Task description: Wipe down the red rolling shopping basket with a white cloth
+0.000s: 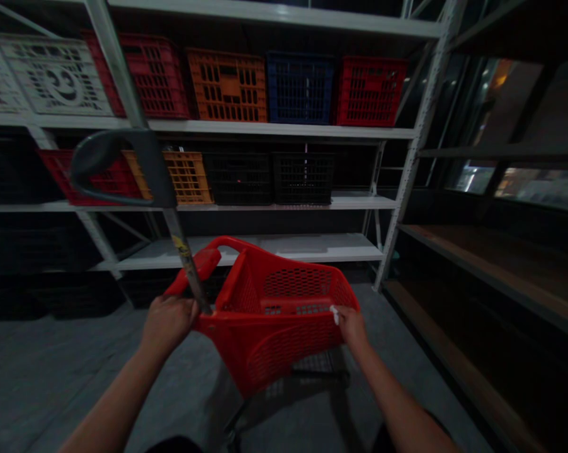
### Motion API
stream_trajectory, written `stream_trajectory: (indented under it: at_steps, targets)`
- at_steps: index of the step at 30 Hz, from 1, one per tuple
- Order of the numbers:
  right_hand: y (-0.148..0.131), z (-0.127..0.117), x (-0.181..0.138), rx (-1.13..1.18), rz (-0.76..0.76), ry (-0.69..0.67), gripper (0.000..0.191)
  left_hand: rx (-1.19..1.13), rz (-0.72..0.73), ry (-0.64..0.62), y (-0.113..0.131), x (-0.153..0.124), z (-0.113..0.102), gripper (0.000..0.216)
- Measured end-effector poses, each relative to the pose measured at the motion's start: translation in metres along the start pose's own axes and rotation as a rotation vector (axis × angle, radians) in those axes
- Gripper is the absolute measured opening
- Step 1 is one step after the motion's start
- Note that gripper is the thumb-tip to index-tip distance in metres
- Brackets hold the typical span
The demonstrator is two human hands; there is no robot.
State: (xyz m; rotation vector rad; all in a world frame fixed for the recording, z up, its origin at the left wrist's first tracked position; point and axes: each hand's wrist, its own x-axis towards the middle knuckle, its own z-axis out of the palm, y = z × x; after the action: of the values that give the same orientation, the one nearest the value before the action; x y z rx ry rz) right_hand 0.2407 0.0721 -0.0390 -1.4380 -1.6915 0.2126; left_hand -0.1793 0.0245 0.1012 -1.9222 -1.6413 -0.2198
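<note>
A red plastic shopping cart (284, 324) stands in front of me, its basket sides perforated. My left hand (170, 322) is closed on the near end of the cart's red handle (201, 267), beside the foot of a metal pole (184, 255). That pole rises up and to the left and carries a grey loop-shaped grip (159, 167). At the basket's far right, my right hand (351, 324) is closed on a small white crumpled cloth or paper (335, 314) at the rim. Its exact kind is unclear.
A white metal rack (284, 129) spans the back, holding red, orange (227, 85), blue (300, 88), white and black crates. Dark shelves (492, 264) run along the right side. Grey floor (43, 377) lies under the cart, whose wheeled base (234, 437) shows below.
</note>
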Motion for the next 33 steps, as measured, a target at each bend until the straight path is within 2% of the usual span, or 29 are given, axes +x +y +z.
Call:
stream_trajectory:
  at_steps: [3, 5, 6, 9, 14, 17, 20, 22, 24, 30, 33]
  targets:
    - [0.034, -0.023, -0.001, -0.062, 0.073, 0.137, 0.032, -0.019, -0.034, 0.023, 0.002, 0.0, 0.0, 0.041]
    - [0.038, -0.026, -0.003, -0.048, 0.066, 0.18, 0.032, -0.033, -0.055, 0.032, 0.005, 0.0, -0.001, 0.043]
    - [0.031, -0.021, -0.004, -0.017, 0.037, 0.176, 0.032, -0.037, -0.057, 0.033, 0.007, 0.001, -0.001, 0.044]
    - [-0.017, 0.011, -0.009, 0.125, -0.079, 0.088, 0.031, -0.03, -0.046, 0.038, 0.011, 0.001, -0.005, 0.044]
    - [-0.135, 0.076, -0.012, 0.403, -0.224, -0.081, 0.034, -0.043, -0.05, 0.058, 0.013, -0.001, -0.008, 0.044]
    - [-0.197, 0.099, -0.005, 0.461, -0.348, -0.123, 0.03, -0.048, -0.059, 0.078, 0.012, -0.002, -0.009, 0.045]
    - [-0.226, 0.108, 0.001, 0.394, -0.449, -0.164, 0.029, -0.048, -0.06, 0.097, 0.011, -0.002, -0.009, 0.046]
    - [-0.22, 0.107, 0.003, 0.319, -0.47, -0.179, 0.03, -0.045, -0.061, 0.105, 0.008, 0.0, -0.007, 0.046]
    - [-0.193, 0.097, 0.002, 0.244, -0.428, -0.172, 0.033, -0.039, -0.049, 0.112, 0.004, 0.002, -0.003, 0.044]
    - [-0.062, 0.032, -0.004, 0.004, -0.171, -0.108, 0.041, -0.08, -0.008, 0.096, -0.007, 0.01, 0.005, 0.041]
    - [-0.015, -0.003, -0.004, -0.089, -0.046, -0.073, 0.041, -0.103, -0.019, 0.091, -0.007, 0.012, 0.006, 0.042]
